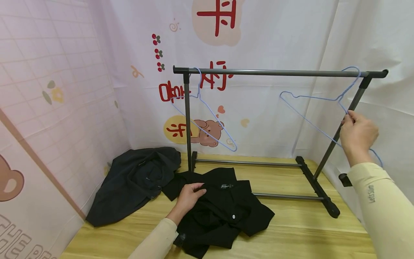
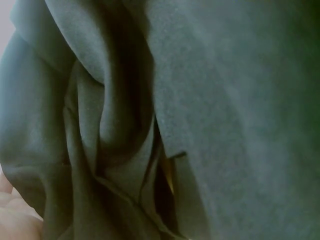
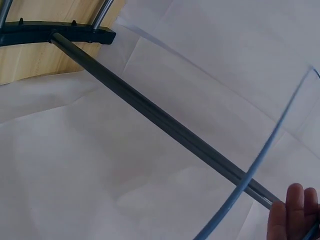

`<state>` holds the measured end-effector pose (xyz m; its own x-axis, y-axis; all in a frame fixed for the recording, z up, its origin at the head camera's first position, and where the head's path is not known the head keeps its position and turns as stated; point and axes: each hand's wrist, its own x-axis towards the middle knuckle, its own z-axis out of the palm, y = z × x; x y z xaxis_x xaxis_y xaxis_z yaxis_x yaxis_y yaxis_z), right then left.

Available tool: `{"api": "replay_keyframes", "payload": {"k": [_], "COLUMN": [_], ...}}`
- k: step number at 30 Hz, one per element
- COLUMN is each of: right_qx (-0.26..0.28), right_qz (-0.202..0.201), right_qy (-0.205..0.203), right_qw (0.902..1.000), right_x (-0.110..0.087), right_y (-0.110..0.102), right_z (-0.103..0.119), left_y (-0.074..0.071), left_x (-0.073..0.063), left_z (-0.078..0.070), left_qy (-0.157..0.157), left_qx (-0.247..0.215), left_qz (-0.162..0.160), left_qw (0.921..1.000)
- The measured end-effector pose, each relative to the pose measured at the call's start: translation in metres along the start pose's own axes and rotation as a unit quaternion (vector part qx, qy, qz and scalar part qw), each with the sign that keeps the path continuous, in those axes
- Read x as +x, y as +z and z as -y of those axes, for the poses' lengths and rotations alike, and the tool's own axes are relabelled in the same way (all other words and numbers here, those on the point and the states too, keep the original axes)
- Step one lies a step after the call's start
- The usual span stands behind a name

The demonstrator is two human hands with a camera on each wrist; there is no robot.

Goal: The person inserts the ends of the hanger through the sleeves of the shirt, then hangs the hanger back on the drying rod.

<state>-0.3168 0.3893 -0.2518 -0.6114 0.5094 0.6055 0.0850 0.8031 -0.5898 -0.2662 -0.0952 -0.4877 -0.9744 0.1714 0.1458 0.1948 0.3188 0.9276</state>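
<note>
In the head view, a crumpled black shirt point(image 1: 223, 205) with a white button lies on the wooden table. My left hand point(image 1: 189, 198) pinches its fabric between thumb and fingers. The left wrist view is mostly filled by folds of the dark cloth point(image 2: 115, 125), with part of the hand point(image 2: 17, 215) at the lower left. At the right end of the rack, my right hand point(image 1: 358, 133) pinches the shoulder of a blue wire hanger point(image 1: 310, 120), whose hook loops over the top bar. The right wrist view shows this hanger's wire point(image 3: 270, 137) crossing the rack post, near my fingers point(image 3: 296, 212).
The dark metal clothes rack point(image 1: 268, 73) stands on the wooden table point(image 1: 291, 230). Another blue hanger point(image 1: 215, 115) hangs at its left end. A dark garment point(image 1: 129, 187) lies left of the shirt. Printed cloth point(image 1: 275, 39) forms the walls behind and beside.
</note>
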Motion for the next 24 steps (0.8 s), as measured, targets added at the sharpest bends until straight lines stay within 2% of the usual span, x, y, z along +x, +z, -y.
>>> {"api": "replay_keyframes", "payload": {"k": [5,10,19,24], "right_qx": [0.042,0.064,0.087,0.103], "right_qz": [-0.062,-0.103,-0.100,-0.093], "right_qy": [-0.002,-0.051,-0.117,-0.198], "right_qw": [0.9972,0.9913,0.9843,0.9702], "right_x": [-0.001,-0.006,-0.026,-0.048], "right_y": [-0.003,-0.002,0.009,0.014], "right_z": [0.000,-0.006,-0.031,-0.052], "left_y": [0.000,-0.001,-0.001,-0.001], "left_x": [-0.001,0.000,0.002,0.002], "left_z": [-0.001,0.000,0.003,0.001], "left_qy": [0.002,-0.007,-0.009,-0.010], "left_qx": [0.000,0.006,0.009,0.010], "left_qz": [-0.002,-0.004,-0.004,-0.003], "left_qw": [1.0000,0.9999,0.9999,0.9999]}}
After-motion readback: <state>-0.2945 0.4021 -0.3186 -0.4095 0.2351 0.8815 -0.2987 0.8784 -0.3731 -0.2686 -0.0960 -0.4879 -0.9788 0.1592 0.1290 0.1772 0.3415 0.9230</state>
